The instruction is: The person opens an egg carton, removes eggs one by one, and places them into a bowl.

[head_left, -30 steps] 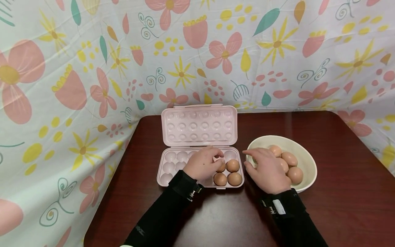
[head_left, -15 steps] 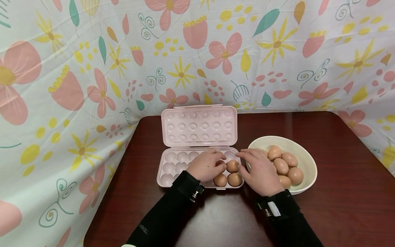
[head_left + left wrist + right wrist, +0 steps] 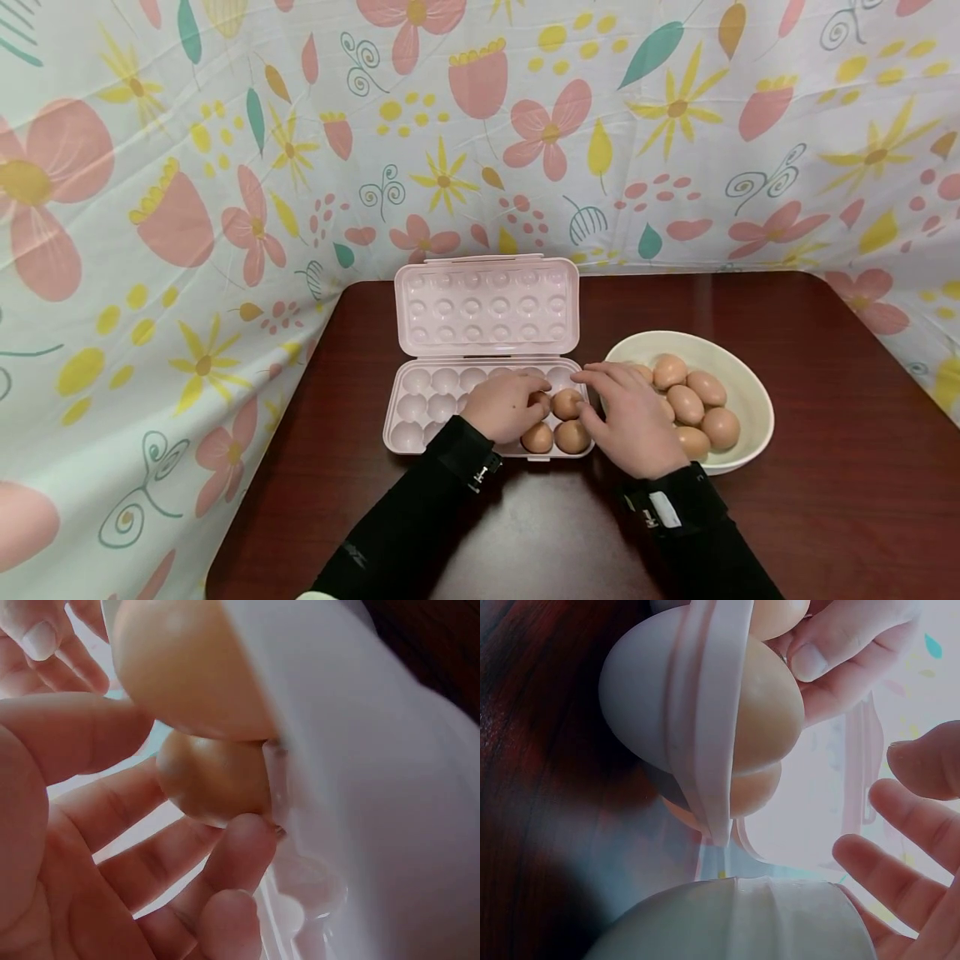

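A pink plastic egg box point(image 3: 389, 417) lies opened out on the table, with several brown eggs in the cups at its right end. My left hand point(image 3: 501, 407) reaches over the box. Its thumb and fingers curl round a brown egg point(image 3: 217, 780) seated in a cup, partly hidden by that hand in the head view. My right hand point(image 3: 633, 421) hovers between box and bowl, fingers spread and loosely bent. Its fingertips come close to another seated egg point(image 3: 566, 404), and nothing is in its grasp.
A cream oval bowl point(image 3: 759, 442) holding several brown eggs point(image 3: 685, 404) stands right of the box, partly behind my right hand. The dimpled box lid point(image 3: 486, 307) leans up behind the cups. A flowered cloth point(image 3: 480, 167) hangs behind the dark wooden table point(image 3: 847, 467).
My right hand has moved left from the bowl's rim toward the box, uncovering more eggs in the bowl. My left hand has shifted slightly right, its fingers closing in round the egg.
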{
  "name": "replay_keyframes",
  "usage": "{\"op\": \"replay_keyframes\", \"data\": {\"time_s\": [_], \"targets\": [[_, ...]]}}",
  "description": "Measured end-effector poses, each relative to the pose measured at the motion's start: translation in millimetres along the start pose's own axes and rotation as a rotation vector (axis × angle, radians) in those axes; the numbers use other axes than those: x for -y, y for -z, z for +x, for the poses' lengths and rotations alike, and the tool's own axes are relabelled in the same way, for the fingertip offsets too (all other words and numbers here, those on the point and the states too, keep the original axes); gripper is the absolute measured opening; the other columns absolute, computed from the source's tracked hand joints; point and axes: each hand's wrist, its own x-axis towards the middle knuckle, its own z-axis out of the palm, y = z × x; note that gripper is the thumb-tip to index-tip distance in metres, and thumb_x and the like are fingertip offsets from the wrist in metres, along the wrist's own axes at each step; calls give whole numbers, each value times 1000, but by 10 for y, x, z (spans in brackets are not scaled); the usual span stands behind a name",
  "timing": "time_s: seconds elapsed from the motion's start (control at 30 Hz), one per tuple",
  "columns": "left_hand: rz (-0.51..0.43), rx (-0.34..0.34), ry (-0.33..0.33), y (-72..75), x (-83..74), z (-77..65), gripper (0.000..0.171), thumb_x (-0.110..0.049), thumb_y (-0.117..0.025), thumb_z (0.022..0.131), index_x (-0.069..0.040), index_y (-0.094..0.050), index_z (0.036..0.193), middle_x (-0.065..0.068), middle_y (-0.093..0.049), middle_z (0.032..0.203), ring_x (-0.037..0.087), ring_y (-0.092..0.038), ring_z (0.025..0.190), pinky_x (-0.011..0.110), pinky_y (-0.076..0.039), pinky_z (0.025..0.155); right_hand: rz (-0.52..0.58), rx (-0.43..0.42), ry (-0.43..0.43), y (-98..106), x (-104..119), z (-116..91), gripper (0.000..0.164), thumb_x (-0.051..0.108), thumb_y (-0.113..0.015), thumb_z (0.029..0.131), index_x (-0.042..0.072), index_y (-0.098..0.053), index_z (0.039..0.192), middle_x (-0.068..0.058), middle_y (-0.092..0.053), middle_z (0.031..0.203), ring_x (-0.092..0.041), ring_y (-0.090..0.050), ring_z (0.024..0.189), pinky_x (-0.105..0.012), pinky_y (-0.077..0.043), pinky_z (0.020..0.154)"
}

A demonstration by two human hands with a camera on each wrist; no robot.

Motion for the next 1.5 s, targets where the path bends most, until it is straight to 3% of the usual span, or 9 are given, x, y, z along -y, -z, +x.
{"op": "replay_keyframes", "data": {"time_s": [0.27,0.5,0.67,0.87,1.0,1.1,1.27,1.5], "targets": [[23,-38,39,-38,-20,3,25,-37,-64,95,-27,-73,115,-5,-71,111,16,-65,101,31,-53,73,9,-2,-8,7,1,-9,33,19,-71,90,9,-69,122,-15,-64,130,-37,-58,122,-52,-44,104],[-9,-64,36,-42,-1,12,17,-33,-69,91,-26,-70,107,-9,-70,96,11,-64,88,28,-50,67,51,46,-2,19,8,-6,76,30,-76,82,17,-47,151,-17,-47,154,-38,-50,137,-56,-46,104],[-99,-84,82,48,32,-37,22,-37,-64,95,-28,-69,115,-9,-71,103,9,-65,89,30,-51,73,79,64,13,15,21,-2,93,34,-79,78,22,-35,159,-16,-40,159,-38,-48,140,-54,-47,105],[-273,-154,55,210,-15,-87,31,-42,-60,99,-25,-68,124,-8,-73,112,8,-66,87,27,-53,78,104,51,16,6,39,2,91,33,-80,80,22,-35,158,-12,-37,162,-35,-47,141,-51,-52,99],[-404,-145,-12,246,-107,-110,33,-39,-60,99,-22,-68,127,-6,-73,115,5,-66,84,22,-52,78,129,25,55,-9,81,0,85,29,-80,83,20,-38,156,-12,-39,159,-32,-49,138,-46,-55,92],[-454,-135,-46,240,-184,-128,33,-38,-61,99,-24,-66,129,-7,-73,114,2,-64,82,19,-51,76,142,-7,97,-13,108,-2,81,23,-81,83,17,-42,154,-12,-43,155,-28,-51,136,-43,-53,94],[-431,-149,-71,241,-269,-145,30,-40,-58,100,-27,-65,127,-11,-72,105,-2,-62,78,16,-49,71,129,-50,120,5,137,-3,72,16,-77,83,20,-49,149,-7,-53,143,-21,-56,126,-39,-52,93],[-390,-158,-96,242,-293,-134,30,-39,-59,99,-27,-65,126,-11,-70,100,-1,-61,76,15,-48,70,145,-29,113,39,147,11,70,11,-74,82,19,-50,147,-5,-58,136,-18,-57,123,-35,-47,99]]}}
